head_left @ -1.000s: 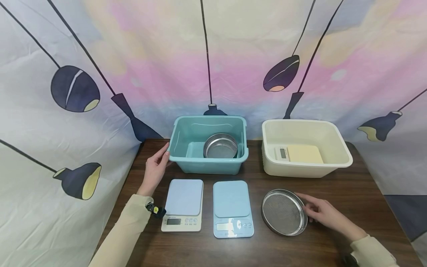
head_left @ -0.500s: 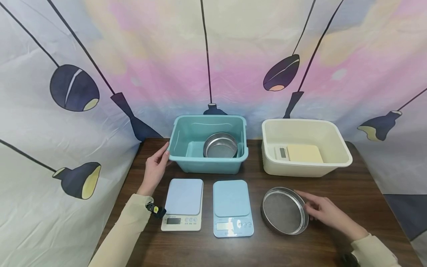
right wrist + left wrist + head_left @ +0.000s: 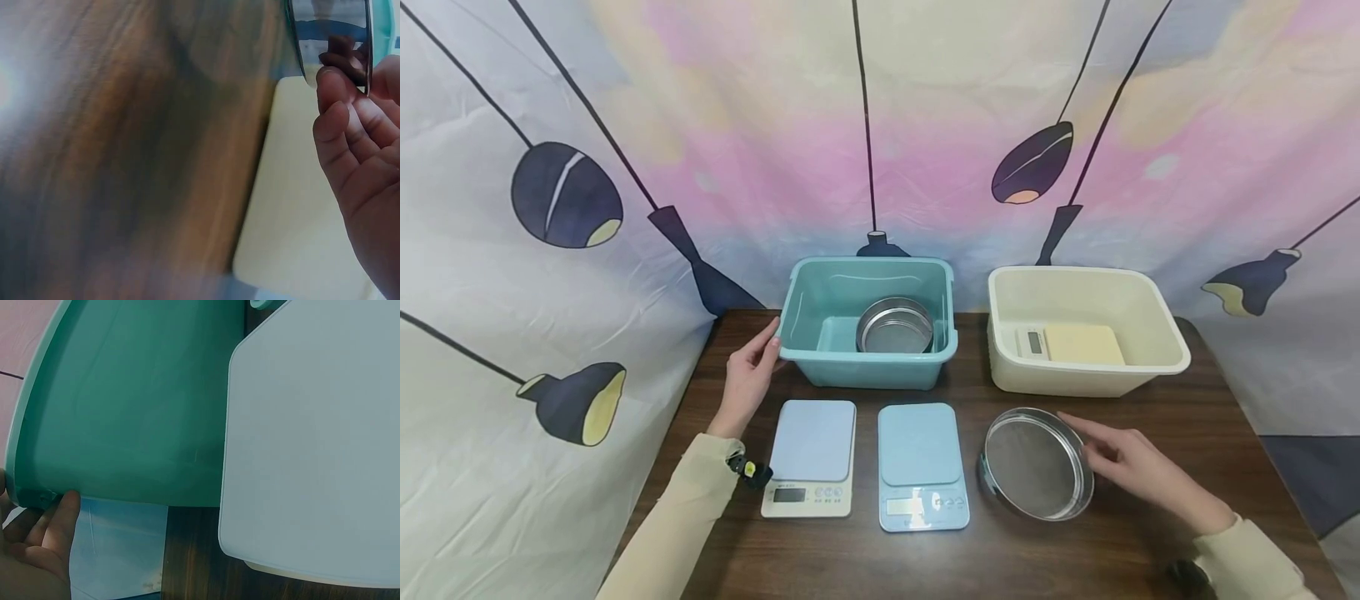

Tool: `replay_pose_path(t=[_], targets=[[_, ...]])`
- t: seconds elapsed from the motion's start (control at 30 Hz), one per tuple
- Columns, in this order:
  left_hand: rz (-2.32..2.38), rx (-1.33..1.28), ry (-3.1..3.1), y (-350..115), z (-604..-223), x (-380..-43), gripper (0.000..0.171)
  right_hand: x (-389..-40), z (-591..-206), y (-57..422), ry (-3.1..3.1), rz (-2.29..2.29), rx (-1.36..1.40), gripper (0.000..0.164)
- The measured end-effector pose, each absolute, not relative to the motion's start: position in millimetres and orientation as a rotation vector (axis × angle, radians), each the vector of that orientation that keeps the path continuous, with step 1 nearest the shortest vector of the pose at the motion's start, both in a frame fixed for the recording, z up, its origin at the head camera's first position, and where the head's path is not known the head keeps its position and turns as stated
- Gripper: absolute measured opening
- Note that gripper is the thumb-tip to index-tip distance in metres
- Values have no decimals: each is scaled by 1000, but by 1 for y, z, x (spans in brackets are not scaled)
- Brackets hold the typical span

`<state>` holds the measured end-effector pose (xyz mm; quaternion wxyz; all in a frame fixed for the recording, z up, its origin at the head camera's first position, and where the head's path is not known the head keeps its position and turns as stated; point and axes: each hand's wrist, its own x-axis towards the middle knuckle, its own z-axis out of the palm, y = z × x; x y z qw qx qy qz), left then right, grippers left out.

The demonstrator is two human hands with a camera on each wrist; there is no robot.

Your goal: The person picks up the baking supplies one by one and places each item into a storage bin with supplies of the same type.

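My right hand (image 3: 1138, 467) pinches the right edge of a round, shallow metal sieve (image 3: 1037, 467) with fine mesh, its far rim raised in the head view. In the right wrist view the sieve's shiny side wall (image 3: 328, 31) mirrors the fingertips of the hand (image 3: 359, 137). My left hand (image 3: 748, 375) holds the left rim of a teal plastic tub (image 3: 868, 373); the left wrist view has the fingers (image 3: 61, 525) at the corner of its rim. Inside this tub lies another metal sieve (image 3: 895, 329).
Between the hands lie a white kitchen scale (image 3: 811, 458) and a light blue kitchen scale (image 3: 922, 467). A cream tub (image 3: 1075, 383) stands at the back right with a pale yellow scale (image 3: 1082, 343) inside. Behind the dark wooden table (image 3: 880, 567) hangs a printed cloth (image 3: 760, 100).
The sieve by my right hand has tilted up from lying nearly flat and shifted slightly away from me, with the right hand moving along. The left hand keeps its place on the teal tub.
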<state>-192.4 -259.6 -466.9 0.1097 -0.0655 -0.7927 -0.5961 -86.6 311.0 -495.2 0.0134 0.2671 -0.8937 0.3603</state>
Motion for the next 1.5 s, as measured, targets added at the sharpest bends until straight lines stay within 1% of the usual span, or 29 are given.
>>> replay_pose_path(t=[0.27,0.77,1.0,1.3,1.5], targets=[[-1758,-181,-2333,-259,-464,-193,46,-98,-472,305,-2717,1057,915,61],[-1748,-159,-2343,-260,-465,-195,46,-122,-429,286,-2628,934,1073,60],[-1733,-164,-2350,-260,-463,-196,46,-133,-404,271,-2701,918,1061,54],[-1750,-169,-2332,-259,-463,-195,45,-154,-380,254,-2697,980,1093,53],[-1755,-165,-2332,-259,-465,-194,45,-169,-368,244,-2732,941,1055,52]])
